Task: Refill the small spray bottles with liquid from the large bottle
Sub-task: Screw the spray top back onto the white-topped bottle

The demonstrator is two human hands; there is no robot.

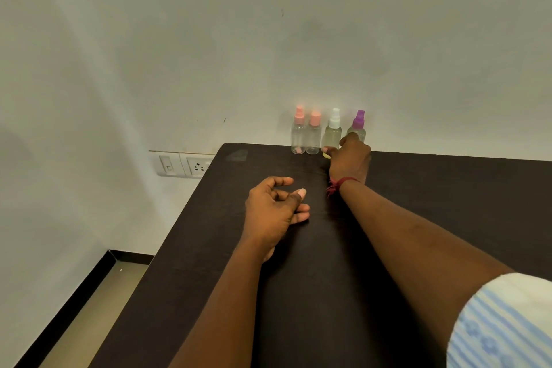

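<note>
Four small spray bottles stand in a row at the table's back edge, against the wall. Two pink-capped bottles [298, 136] [313, 137] look clear and empty. A white-capped bottle [333, 130] and a purple-capped bottle [358, 125] hold pale yellowish liquid. My right hand [349, 160] reaches to the row and curls its fingers and thumb round the lower part of the white-capped bottle, hiding its base and part of the purple-capped one. My left hand [274, 209] rests on the table nearer to me, fingers loosely curled, holding nothing. No large bottle is in view.
The dark wooden table [448, 188] runs from the wall towards me, with its left edge slanting down to the left. A wall socket and switch plate [182, 164] sits just left of the table's back corner. Floor and black skirting show at lower left.
</note>
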